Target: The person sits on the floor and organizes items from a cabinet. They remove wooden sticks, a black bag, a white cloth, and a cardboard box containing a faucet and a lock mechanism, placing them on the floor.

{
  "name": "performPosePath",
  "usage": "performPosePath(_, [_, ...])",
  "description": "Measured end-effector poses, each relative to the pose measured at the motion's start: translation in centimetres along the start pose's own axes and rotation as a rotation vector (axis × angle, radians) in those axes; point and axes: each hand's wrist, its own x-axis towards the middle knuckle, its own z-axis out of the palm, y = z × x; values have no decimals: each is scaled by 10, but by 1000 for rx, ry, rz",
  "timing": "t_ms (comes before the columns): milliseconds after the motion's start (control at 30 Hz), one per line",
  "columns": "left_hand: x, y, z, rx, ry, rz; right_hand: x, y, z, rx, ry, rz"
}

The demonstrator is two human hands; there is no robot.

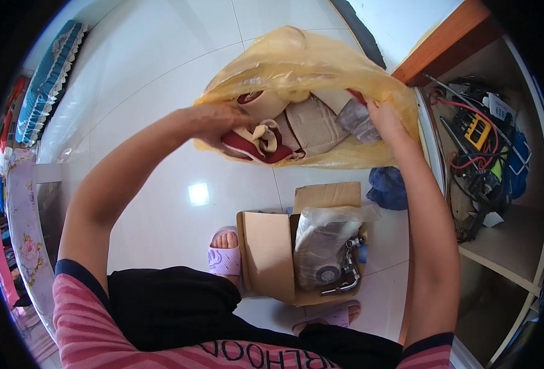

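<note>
A translucent yellow plastic bag [295, 53] lies in front of me with its mouth spread wide. At the left side of the mouth is my left hand [226, 121], holding the bag's edge, its fingertips partly hidden among the contents. Close by it is a dark red and cream folded fabric piece [263, 145]. My right hand [385, 121] grips the right side of the mouth, next to a greyish clear plastic packet [359, 122]. Between the hands, inside the bag, sits a beige woven-textured piece [318, 122].
An open cardboard box [267, 253] between my feet holds a plastic-wrapped object [323, 244] and chrome pipe fittings [353, 263]. Right, a cabinet shelf [498, 230] carries cables and a yellow-handled tool [477, 131]. Dark blue cloth [387, 189] lies beside the cabinet.
</note>
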Motion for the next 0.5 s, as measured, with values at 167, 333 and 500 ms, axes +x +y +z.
performPosePath(167, [3, 7, 12, 117, -5, 40, -23, -37, 6, 164, -119, -79])
performPosePath(333, [29, -2, 19, 68, 262, -40, -24, -40, 15, 462, -350, -20])
performPosePath(500, [68, -22, 20, -561, 123, -238, -28, -42, 30, 147, -224, -84])
